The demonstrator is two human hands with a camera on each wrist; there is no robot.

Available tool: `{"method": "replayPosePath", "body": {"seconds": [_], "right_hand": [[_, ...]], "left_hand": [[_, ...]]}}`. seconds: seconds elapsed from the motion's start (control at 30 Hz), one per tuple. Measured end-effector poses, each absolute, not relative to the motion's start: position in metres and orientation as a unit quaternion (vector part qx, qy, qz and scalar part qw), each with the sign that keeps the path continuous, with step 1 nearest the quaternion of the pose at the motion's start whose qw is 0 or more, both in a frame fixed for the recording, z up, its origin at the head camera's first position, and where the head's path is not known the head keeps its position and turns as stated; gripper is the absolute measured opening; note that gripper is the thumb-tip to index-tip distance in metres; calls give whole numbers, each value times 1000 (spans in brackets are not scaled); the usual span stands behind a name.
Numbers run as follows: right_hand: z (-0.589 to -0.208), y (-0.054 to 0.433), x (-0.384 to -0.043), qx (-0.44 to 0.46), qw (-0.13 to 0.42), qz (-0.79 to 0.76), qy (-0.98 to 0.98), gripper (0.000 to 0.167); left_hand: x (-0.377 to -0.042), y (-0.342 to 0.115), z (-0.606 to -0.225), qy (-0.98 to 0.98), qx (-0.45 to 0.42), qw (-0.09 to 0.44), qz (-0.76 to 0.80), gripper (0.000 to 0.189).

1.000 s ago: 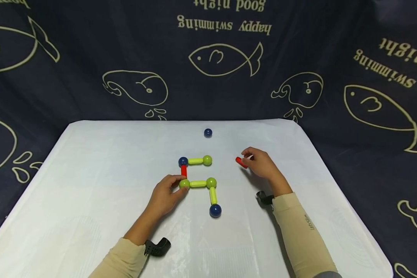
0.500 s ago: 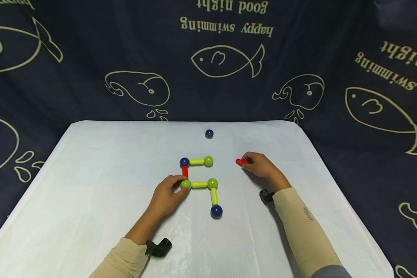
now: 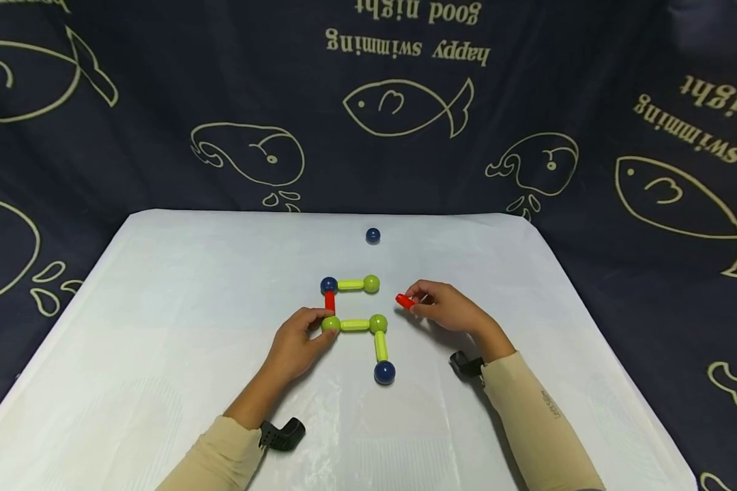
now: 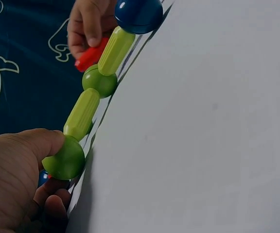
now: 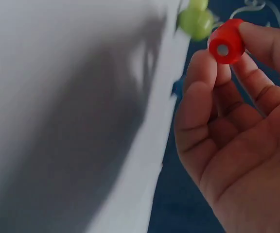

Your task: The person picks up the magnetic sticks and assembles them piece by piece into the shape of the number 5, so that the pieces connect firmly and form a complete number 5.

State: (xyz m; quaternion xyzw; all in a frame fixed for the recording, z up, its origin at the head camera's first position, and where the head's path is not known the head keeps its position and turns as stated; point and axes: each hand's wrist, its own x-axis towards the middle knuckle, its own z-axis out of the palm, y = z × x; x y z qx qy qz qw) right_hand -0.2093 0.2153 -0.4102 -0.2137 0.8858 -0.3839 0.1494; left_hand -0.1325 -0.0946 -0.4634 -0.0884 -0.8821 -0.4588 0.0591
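Note:
On the white table lies a joined chain of magnetic balls and rods. My left hand (image 3: 299, 343) pinches the green ball (image 3: 331, 324) at its left corner between thumb and fingers. From that ball a red rod (image 3: 329, 302) runs to a blue ball (image 3: 328, 285), then a yellow-green rod (image 3: 351, 284) to another green ball (image 3: 371, 284). Another branch goes right through a green ball (image 3: 378, 324) down to a blue ball (image 3: 384, 372). My right hand (image 3: 445, 307) pinches a loose red rod (image 5: 227, 42), its round metal end showing in the right wrist view, above the table and right of the chain.
A single blue ball (image 3: 372, 235) lies apart near the table's far edge. The white table (image 3: 160, 307) reaches up to a dark cloth (image 3: 239, 88) printed with fish and whales.
My right hand has closed its fingers on the red rod, picked it up and carried it left towards the chain. The left hand stays on the green ball.

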Motion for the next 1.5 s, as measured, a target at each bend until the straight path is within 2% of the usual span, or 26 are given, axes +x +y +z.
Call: {"method": "replayPosePath", "body": {"seconds": [0.33, 0.73, 1.5], "right_hand": [[-398, 186, -181, -309, 175, -399, 845, 24], [-398, 160, -161, -376, 211, -388, 814, 22], [-402, 142, -146, -410, 231, -321, 822, 19]], "left_hand": [[-134, -94, -462, -884, -93, 61, -454, 32], [-136, -95, -465, -879, -107, 77, -459, 32], [-136, -96, -466, -882, -105, 77, -453, 31]]}}
